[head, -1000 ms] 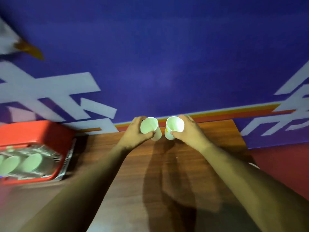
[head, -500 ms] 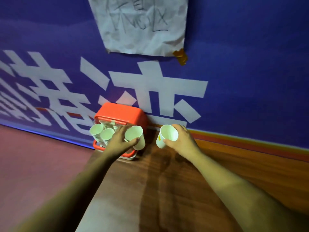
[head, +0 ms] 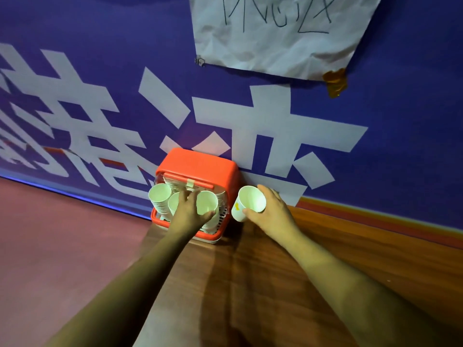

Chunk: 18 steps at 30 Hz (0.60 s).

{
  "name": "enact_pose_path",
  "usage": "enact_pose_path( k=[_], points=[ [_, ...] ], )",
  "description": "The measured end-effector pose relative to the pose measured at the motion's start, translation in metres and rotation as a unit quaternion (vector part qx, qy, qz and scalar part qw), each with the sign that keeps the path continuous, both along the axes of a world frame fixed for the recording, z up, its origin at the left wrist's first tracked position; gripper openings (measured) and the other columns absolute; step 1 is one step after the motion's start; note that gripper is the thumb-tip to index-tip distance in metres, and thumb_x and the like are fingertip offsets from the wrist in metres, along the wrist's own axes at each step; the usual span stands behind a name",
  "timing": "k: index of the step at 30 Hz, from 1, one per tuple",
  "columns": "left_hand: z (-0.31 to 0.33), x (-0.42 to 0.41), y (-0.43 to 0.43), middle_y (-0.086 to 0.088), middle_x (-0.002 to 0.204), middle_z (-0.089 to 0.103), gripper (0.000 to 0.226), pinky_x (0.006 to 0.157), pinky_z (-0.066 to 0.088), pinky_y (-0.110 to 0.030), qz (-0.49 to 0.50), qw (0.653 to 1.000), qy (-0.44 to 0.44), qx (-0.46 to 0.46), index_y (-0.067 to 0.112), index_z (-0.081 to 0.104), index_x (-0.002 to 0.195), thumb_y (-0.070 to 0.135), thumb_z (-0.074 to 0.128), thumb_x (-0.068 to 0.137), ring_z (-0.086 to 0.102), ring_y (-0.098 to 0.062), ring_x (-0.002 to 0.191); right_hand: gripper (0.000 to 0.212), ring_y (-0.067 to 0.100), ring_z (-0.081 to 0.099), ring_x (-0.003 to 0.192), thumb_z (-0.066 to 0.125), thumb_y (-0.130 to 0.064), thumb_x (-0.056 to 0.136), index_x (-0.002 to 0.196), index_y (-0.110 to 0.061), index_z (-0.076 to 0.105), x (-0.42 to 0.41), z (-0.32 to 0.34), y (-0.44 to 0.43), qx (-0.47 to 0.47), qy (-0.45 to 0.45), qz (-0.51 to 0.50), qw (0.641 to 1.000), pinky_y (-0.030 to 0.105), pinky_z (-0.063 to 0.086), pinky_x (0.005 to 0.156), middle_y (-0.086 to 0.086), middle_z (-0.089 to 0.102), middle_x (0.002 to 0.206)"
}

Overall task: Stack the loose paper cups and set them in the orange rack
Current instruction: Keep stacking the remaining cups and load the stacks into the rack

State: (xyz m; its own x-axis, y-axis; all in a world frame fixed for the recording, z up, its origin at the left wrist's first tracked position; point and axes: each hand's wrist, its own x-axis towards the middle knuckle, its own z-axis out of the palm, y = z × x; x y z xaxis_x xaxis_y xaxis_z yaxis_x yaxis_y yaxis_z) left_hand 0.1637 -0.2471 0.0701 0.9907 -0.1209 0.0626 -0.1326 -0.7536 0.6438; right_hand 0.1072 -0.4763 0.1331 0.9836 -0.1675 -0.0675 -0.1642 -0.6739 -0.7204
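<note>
At frame centre, the orange rack [head: 198,164] holds cup stacks [head: 160,197]. The left hand [head: 189,212] grips one paper cup [head: 207,202] over a stack, apparently seating it; the right hand [head: 271,212] grips a second cup [head: 250,201] just beside the rack, not yet placed.

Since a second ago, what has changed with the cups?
The left grip carried the left cup leftward, away from the right cup, to the orange rack, over a stack there. The right grip still holds the right cup beside the rack.
</note>
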Motion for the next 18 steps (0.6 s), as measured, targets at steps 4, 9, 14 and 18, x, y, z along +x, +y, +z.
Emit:
enact_pose_path(
  k=[4, 9, 14, 18],
  points=[
    [-0.026, 0.013, 0.005, -0.015, 0.119, 0.062, 0.082, 0.092, 0.045, -0.046, -0.05, 0.99, -0.034, 0.13, 0.007, 0.059, 0.134, 0.042, 0.089, 0.066, 0.057, -0.039, 0.105, 0.079, 0.018, 0.045, 0.128, 0.078, -0.037, 0.079, 0.144, -0.021, 0.037, 0.012, -0.004, 0.013, 0.007, -0.01, 0.003, 1.0, 0.03, 0.045, 0.098, -0.001, 0.046, 0.143],
    [-0.04, 0.019, 0.013, -0.009, 0.111, 0.07, 0.082, 0.078, 0.047, -0.044, -0.09, 0.977, -0.034, 0.189, 0.009, 0.06, 0.128, 0.052, 0.086, 0.063, 0.056, -0.035, 0.093, 0.07, 0.014, 0.05, 0.121, 0.079, -0.034, 0.078, 0.138, -0.023, 0.044, 0.022, -0.012, 0.032, 0.03, -0.04, 0.019, 0.999, 0.028, 0.049, 0.096, -0.003, 0.05, 0.135],
    [-0.041, 0.025, 0.044, -0.014, 0.118, 0.057, 0.087, 0.092, 0.045, -0.048, -0.119, 0.978, -0.093, 0.146, 0.011, 0.049, 0.135, 0.064, 0.073, 0.071, 0.05, -0.033, 0.104, 0.068, 0.009, 0.047, 0.118, 0.078, -0.031, 0.079, 0.137, -0.025, 0.042, 0.029, -0.016, 0.057, 0.022, -0.06, 0.058, 0.996, 0.026, 0.049, 0.095, -0.006, 0.046, 0.134],
    [-0.036, 0.03, 0.075, -0.017, 0.131, 0.049, 0.073, 0.099, 0.04, -0.047, -0.072, 0.979, -0.135, 0.135, 0.007, 0.053, 0.132, 0.057, 0.063, 0.08, 0.046, -0.035, 0.119, 0.06, 0.012, 0.049, 0.119, 0.077, -0.029, 0.081, 0.134, -0.021, 0.049, 0.035, -0.028, 0.076, -0.007, -0.097, 0.104, 0.99, 0.025, 0.043, 0.101, -0.005, 0.046, 0.131]
  ],
)
